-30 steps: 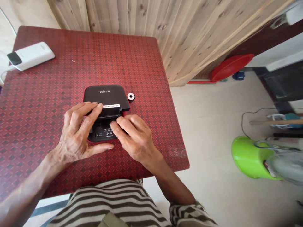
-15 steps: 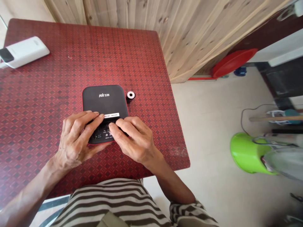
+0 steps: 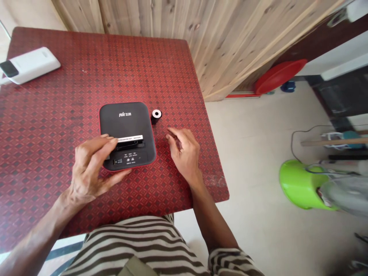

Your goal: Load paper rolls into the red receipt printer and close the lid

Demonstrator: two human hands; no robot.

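A black, rounded-square receipt printer (image 3: 126, 122) with a red rim and white lettering lies on the table. Across its top runs a white printed strip (image 3: 130, 138), with a dark slot just below it. My left hand (image 3: 89, 165) grips the printer's front left corner: fingertips rest on top by the strip's left end, and the thumb lies along the front edge. To the right of the printer, my right hand (image 3: 184, 151) hovers over the table with loosely curled fingers, thumb and forefinger apart, holding nothing. A small black cylinder with a white ringed end (image 3: 156, 114) stands at the printer's right side.
The red patterned table (image 3: 138, 73) ends at a wood-plank wall (image 3: 161, 17). A white device with a dark screen (image 3: 36, 65) lies at the far left. On the floor to the right are a green bucket (image 3: 296, 188) and a red basin (image 3: 280, 76).
My right hand has come off the printer and moved right, leaving the slot and front panel uncovered. My left hand stays on the printer, which appears slightly turned.
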